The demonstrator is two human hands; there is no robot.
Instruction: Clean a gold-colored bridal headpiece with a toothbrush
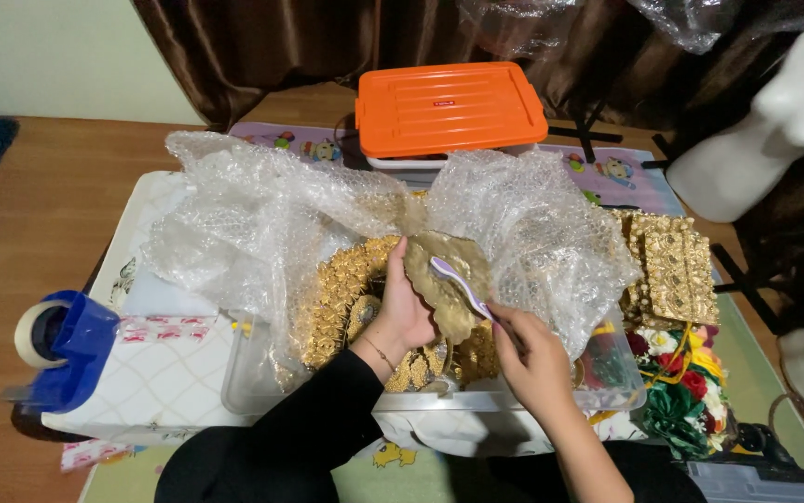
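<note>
A wooden floor (39,242) is seen, with brown curtains (262,42) hanging at the back. A clear plastic tub (504,401) sits low in the middle, and everything else can be placed from it. Behind the tub, an orange lid (449,107) is seen on another box. To the left of the tub, a blue tape holder (71,349) is standing on a white board (169,382). To the right of the tub, a gold beaded cloth (677,265) and some bright cloth flowers (686,391) are piled. A white foam head (775,121) is seen further back on the right. Bubble wrap (262,219) is spread over the top of the tub.

Just above the tub, a thin gold leaf-shaped piece (444,279) is held up. The left hand (402,312) is closed around its left edge, thumb in front and fingers behind. The right hand (532,359) is gripping the handle end of a purple and white toothbrush (458,287), and the brush head is laid on the gold piece.

The gold piece looks light and thin, and it could probably be bent or scratched easily. It is best held by its edge, gently, as it is now. More gold ornaments (341,298) are lying in the tub, under it. They look bumpy and delicate too. The toothbrush looks light and stiff, and it is easily held by the handle. The bubble wrap is soft and slippery.
</note>
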